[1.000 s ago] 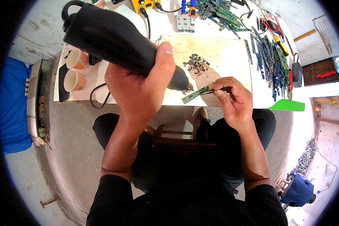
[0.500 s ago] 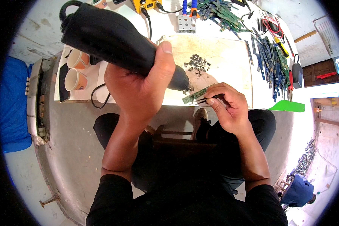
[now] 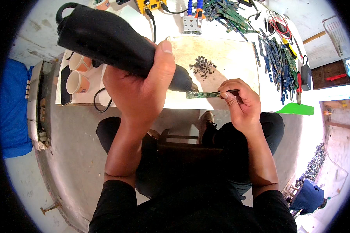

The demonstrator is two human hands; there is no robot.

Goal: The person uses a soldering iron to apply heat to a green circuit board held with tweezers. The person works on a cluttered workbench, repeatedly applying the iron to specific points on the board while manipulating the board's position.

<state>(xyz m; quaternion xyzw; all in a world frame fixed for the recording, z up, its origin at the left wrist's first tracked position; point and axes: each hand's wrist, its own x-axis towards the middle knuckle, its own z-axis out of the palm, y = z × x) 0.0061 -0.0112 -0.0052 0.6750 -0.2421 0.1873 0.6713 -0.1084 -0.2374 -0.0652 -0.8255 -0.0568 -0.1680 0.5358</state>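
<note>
My left hand [image 3: 138, 91] is closed around a black heat gun [image 3: 109, 39], its nozzle angled down to the right. Just under the nozzle tip lies a narrow green circuit board strip [image 3: 203, 95], near the front edge of the table. My right hand [image 3: 243, 103] pinches dark tweezers [image 3: 232, 92] at the strip's right end, their thin tips reaching left along it. Whether the fingers also touch the strip, I cannot tell. Beyond the strip, a small heap of black chips [image 3: 203, 66] sits on the pale work board [image 3: 233, 52].
Piles of circuit board strips [image 3: 278, 64] lie at the right and at the far side [image 3: 227, 15]. Paper cups [image 3: 77, 82] stand at the left, near a cable [image 3: 101, 103]. A metal block [image 3: 192, 25] and a yellow device [image 3: 151, 5] are at the back. Another person [image 3: 308, 197] sits lower right.
The strip has turned from a slant to nearly level with the table edge. My right hand has shifted slightly right, and the heat gun has moved a little left.
</note>
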